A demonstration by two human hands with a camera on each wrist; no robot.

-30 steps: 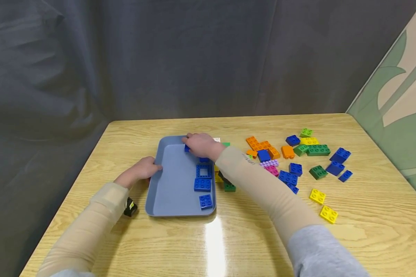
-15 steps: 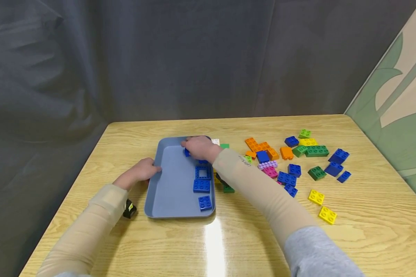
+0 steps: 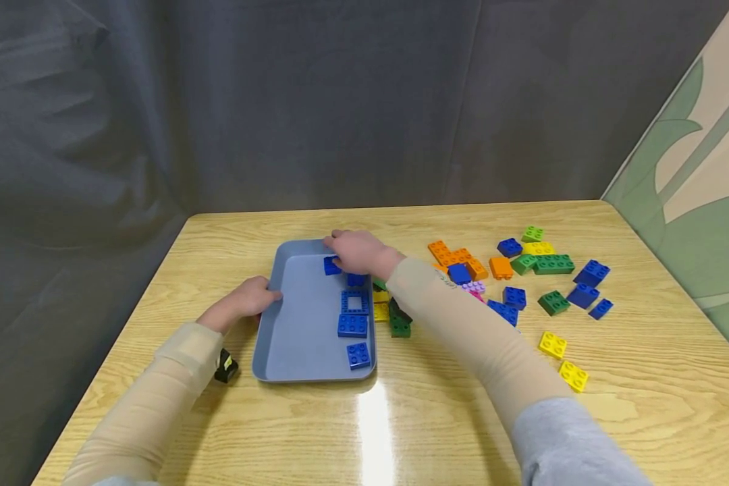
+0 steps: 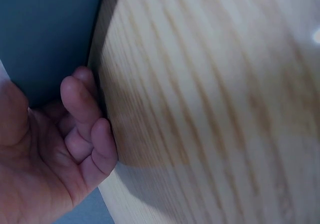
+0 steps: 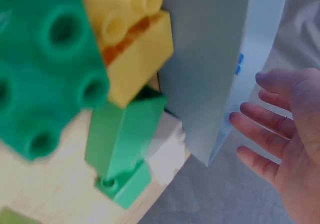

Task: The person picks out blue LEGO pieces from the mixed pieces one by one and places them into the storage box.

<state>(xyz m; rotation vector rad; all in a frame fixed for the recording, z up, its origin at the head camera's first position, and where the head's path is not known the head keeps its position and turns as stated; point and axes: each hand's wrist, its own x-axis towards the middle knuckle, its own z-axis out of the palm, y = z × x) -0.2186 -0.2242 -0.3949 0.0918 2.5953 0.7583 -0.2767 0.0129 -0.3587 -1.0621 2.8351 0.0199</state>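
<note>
A shallow blue-grey tray [image 3: 304, 324] holds several blue toy bricks along its right side, among them a square one with a hole [image 3: 355, 293] and a studded brick [image 3: 352, 327]. My left hand [image 3: 249, 297] grips the tray's left rim, thumb on top. In the left wrist view its fingers [image 4: 80, 101] curl at the outer wall. Over the tray's far right corner is my right hand [image 3: 358, 252]. A blue brick [image 3: 331, 266] lies just below its fingertips. The right wrist view shows that hand [image 5: 287, 119] with fingers apart, holding nothing.
Yellow bricks [image 3: 381, 311], a dark green brick [image 3: 400, 329] and a white brick [image 5: 165, 146] stand right beside the tray's right wall. Farther right lie scattered orange [image 3: 501, 268], green [image 3: 554, 264], blue [image 3: 592, 273] and yellow bricks [image 3: 574, 376]. A dark curtain [image 3: 328, 101] hangs behind the table.
My right hand has let go of the blue brick at the tray's far end and moved a little right, leaving more of that brick showing. The left hand keeps its place on the rim.
</note>
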